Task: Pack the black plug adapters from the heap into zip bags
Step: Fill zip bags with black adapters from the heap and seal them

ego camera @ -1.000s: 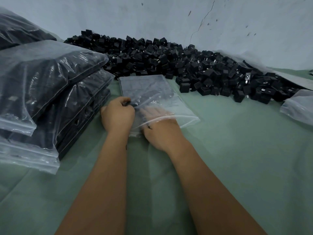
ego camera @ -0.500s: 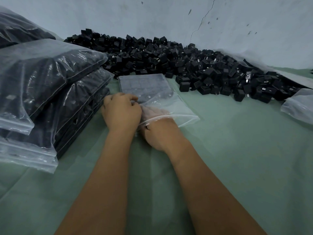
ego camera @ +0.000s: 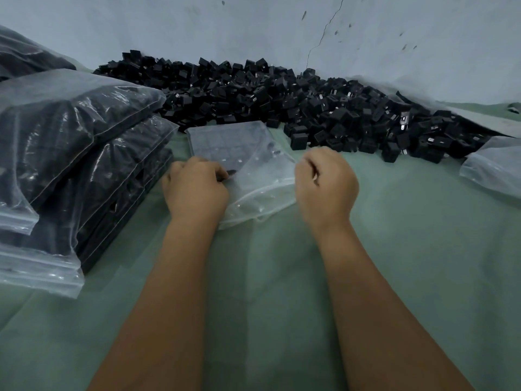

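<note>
At centre frame a clear bag (ego camera: 248,153) lay on the green table (ego camera: 394,249), adapters inside in rows. The left hand (ego camera: 196,187) gripped its near left edge; the right hand (ego camera: 327,182) was curled, empty, beside it. The heap (ego camera: 282,103) stretched behind; filled bags (ego camera: 76,136) were stacked at left.

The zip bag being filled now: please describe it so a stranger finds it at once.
Start at the heap of black adapters along the wall. Just before it lies a flat clear bag, gripped by the left hand. Unlike the bulging stacked bags, it is almost empty.
</note>
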{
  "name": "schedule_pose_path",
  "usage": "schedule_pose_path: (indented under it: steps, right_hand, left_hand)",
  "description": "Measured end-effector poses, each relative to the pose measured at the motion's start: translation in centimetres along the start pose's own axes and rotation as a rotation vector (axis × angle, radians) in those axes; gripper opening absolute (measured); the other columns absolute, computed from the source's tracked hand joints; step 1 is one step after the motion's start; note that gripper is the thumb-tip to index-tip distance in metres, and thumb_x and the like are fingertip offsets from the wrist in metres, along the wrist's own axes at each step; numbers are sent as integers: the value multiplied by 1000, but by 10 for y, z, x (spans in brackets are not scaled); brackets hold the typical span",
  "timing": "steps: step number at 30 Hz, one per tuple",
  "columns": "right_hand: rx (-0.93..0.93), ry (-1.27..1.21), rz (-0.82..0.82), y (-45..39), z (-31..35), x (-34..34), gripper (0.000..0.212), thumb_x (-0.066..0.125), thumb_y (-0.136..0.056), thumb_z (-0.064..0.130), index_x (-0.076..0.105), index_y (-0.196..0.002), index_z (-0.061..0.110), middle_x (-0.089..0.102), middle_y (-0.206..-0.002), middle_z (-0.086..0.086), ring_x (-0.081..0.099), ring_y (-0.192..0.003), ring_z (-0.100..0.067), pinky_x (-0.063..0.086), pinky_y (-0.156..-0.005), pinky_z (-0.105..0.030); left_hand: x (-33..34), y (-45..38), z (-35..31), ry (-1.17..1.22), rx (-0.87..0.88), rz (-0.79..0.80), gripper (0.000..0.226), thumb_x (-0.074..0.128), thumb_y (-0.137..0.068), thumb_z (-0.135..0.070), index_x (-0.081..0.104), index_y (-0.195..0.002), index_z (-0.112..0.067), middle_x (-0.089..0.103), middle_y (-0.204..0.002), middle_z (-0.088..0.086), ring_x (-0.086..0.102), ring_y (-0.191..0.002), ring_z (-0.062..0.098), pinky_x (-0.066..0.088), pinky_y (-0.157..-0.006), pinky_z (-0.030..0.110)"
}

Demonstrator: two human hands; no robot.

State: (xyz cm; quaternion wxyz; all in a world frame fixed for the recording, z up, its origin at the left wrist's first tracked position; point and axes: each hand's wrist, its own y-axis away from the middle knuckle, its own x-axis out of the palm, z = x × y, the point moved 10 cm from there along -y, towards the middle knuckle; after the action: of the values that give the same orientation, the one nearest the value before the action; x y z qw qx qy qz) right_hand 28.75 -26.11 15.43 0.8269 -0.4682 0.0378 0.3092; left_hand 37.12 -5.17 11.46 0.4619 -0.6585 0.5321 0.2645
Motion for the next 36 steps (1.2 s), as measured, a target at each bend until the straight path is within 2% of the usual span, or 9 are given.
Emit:
schedule_pose_path:
  steps: [3, 5, 11, 17, 21, 23, 26, 30, 36]
  right_hand:
    - [514, -96, 111, 1, -85, 7, 17, 43, -85, 19, 59, -79, 21, 59, -77, 6, 46, -60, -7, 34, -54, -26]
    - [647, -134, 193, 1, -111, 19, 21, 44, -88, 20, 61, -95, 30, 62, -92, 12, 53, -67, -4, 38, -57, -24]
    - [528, -144, 511, -39, -105, 91, 36, 45, -86, 29, 57, -118, 43, 44, -126, 7, 45, -112, -15, 40, -93, -33]
    - [422, 202, 712, -48, -119, 134, 47, 41, -89, 35, 43, -135, 45, 17, -152, 4, 20, -133, -25, 23, -109, -36]
    - [342, 193, 575, -48, -116, 126, 37, 42, -91, 39, 55, -125, 42, 40, -140, -1, 33, -125, -24, 28, -103, -33]
    - [355, -21, 393, -49, -107, 107, 25, 46, -89, 38, 66, -103, 40, 59, -114, -3, 49, -109, -23, 39, -93, -34]
    - [443, -285, 99, -45, -102, 64, 14, 50, -85, 39, 57, -72, 34, 58, -86, 3, 52, -82, -12, 43, -73, -31]
    - [480, -199, -77, -23, -94, 27, 19, 45, -90, 34, 29, -80, 32, 40, -67, 9, 38, -53, -9, 34, -53, -32]
    - [275, -154, -63, 4, -37, 6, 26, 50, -88, 22, 25, -94, 30, 52, -88, -1, 53, -76, -22, 41, -60, -34]
  left_hand:
    - [-3, 5, -20, 40, 63, -47, 32, 54, -88, -14, 72, -114, -20, 69, -117, 5, 56, -111, 31, 42, -96, 38]
    - [-2, 14, -46, 99, 177, -79, 34, 53, -90, -15, 69, -120, -16, 65, -125, 6, 55, -116, 27, 41, -99, 37]
    - [45, 32, -86, 71, 433, 156, 47, 46, -97, -29, 46, -143, -32, 28, -160, 1, 17, -149, 18, 13, -121, 38]
    - [62, 30, -79, 89, 436, 221, 43, 44, -97, -30, 50, -139, -33, 34, -157, -1, 18, -148, 17, 7, -119, 33]
    - [63, 29, -78, 119, 433, 222, 40, 45, -96, -35, 53, -136, -32, 38, -155, -2, 21, -146, 16, 6, -118, 32]
    - [62, 29, -78, 133, 431, 217, 39, 47, -96, -35, 55, -134, -31, 40, -153, -2, 23, -145, 16, 7, -118, 32]
    - [60, 28, -75, 169, 413, 214, 38, 50, -94, -32, 59, -131, -29, 43, -151, -2, 28, -143, 16, 8, -116, 29]
    - [56, 26, -75, 204, 394, 210, 35, 55, -91, -31, 65, -125, -27, 51, -145, 0, 38, -137, 17, 16, -114, 30]
    - [45, 31, -80, 224, 495, 264, 40, 65, -84, -40, 66, -122, -29, 62, -130, -4, 50, -126, 17, 30, -111, 37]
